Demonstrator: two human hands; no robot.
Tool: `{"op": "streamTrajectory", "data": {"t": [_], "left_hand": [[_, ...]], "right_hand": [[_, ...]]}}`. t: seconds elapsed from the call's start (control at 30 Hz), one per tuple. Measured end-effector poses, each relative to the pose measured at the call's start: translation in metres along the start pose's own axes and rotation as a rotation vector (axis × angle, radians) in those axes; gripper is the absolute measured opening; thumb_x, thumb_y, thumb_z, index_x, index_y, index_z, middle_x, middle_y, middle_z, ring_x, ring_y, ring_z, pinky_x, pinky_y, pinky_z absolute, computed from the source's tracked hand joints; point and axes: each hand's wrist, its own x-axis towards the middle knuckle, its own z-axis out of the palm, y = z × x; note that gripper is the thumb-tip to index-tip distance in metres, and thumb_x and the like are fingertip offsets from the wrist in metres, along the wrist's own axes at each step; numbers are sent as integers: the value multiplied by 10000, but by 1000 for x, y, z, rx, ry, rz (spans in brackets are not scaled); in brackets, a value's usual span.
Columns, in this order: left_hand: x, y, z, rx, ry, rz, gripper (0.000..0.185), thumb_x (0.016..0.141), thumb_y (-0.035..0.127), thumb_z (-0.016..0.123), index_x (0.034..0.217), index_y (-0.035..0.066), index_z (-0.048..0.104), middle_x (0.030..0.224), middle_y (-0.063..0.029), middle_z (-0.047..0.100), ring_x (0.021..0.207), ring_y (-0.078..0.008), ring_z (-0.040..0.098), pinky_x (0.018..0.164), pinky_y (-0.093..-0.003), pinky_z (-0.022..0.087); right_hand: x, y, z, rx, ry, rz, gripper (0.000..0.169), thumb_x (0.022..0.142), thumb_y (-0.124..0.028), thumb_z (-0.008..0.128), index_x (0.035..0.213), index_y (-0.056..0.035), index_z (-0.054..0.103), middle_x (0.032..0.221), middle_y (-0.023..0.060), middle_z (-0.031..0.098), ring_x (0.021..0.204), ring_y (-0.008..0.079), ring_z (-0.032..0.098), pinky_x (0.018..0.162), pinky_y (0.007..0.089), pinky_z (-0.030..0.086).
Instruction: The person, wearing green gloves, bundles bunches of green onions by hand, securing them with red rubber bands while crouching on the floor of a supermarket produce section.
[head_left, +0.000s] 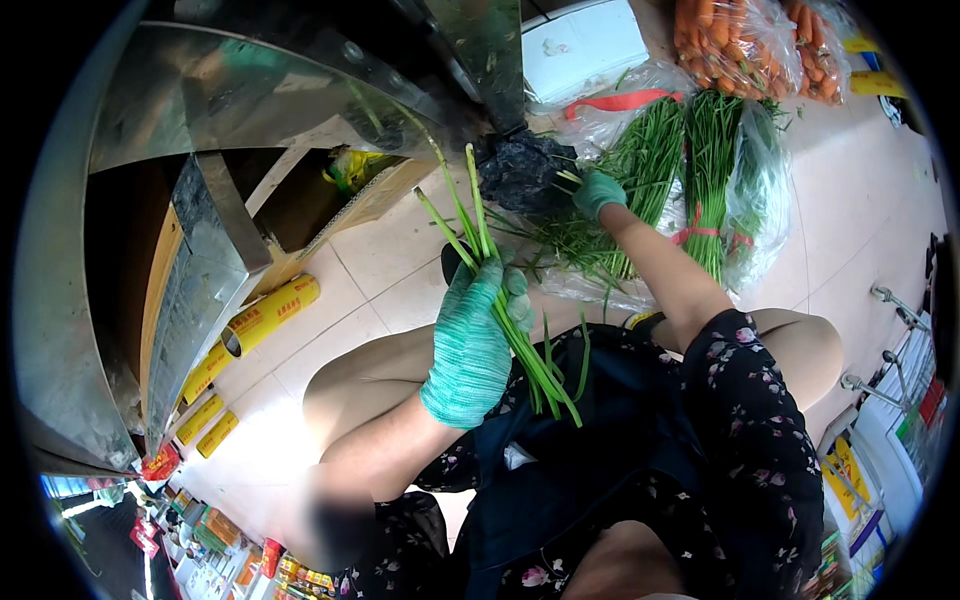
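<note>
My left hand (472, 337), in a green knit glove, is closed round a small bunch of long green stalks (529, 360). Their pale cut ends point up and away, and the leafy ends hang over my lap. Farther off to the right, my right hand (600, 193), gloved alike, grips a few pale-ended stalks (568, 177) beside a crumpled black plastic bag (529, 171). Under and beyond it lie loose green stalks (649, 157) on clear plastic. A bundle of thin green stalks (711, 165) tied with red tape lies to their right.
Bags of carrots (731, 45) and a white foam box (585, 52) stand at the top. A metal table (225, 97) with a cardboard box (352, 210) beneath is at the left. Yellow printed tubes (277, 307) lie on the tiled floor (360, 259). A wheeled metal frame (892, 375) is at the right.
</note>
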Motion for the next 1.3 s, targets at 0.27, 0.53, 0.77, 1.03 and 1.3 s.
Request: {"op": "streamTrajectory", "data": {"t": [0.27, 0.53, 0.77, 1.03, 1.3], "left_hand": [[-6, -1, 13, 32, 9, -1, 208, 924, 221, 517, 1058, 62, 522, 806, -25, 527, 626, -108, 472, 560, -241, 391], [2, -3, 5, 27, 5, -5, 203, 925, 208, 511, 1057, 54, 517, 813, -37, 540, 622, -111, 469, 564, -238, 395], [4, -7, 6, 74, -36, 35, 241, 925, 211, 511, 1090, 37, 521, 819, -38, 543, 656, -122, 478, 605, -261, 416], [13, -15, 38, 186, -189, 121, 193, 944, 225, 498, 1049, 64, 522, 738, -9, 543, 565, -78, 485, 503, -213, 405], [1, -48, 78, 527, -448, 251, 225, 952, 243, 491, 1070, 55, 530, 784, -6, 560, 599, -63, 497, 534, -194, 410]], "right_hand": [[-3, -36, -31, 47, 361, -285, 215, 779, -248, 585, 942, -111, 618, 862, 168, 644, 844, 349, 620, 738, 456, 483], [-13, -38, 21, -95, 326, -457, 148, 819, -130, 507, 950, -134, 574, 891, 116, 640, 833, 311, 639, 680, 443, 501], [-78, 17, 0, 256, 254, -295, 257, 775, -123, 634, 1031, -100, 629, 937, 146, 651, 828, 301, 631, 696, 351, 498], [-178, 16, -150, 1056, -52, -557, 237, 847, -196, 633, 1001, -15, 616, 796, 42, 644, 681, 93, 565, 629, 243, 465], [-256, 35, -198, 1377, 46, -667, 328, 896, -229, 556, 1130, 0, 540, 800, -15, 549, 641, 39, 466, 563, 189, 385]]}}
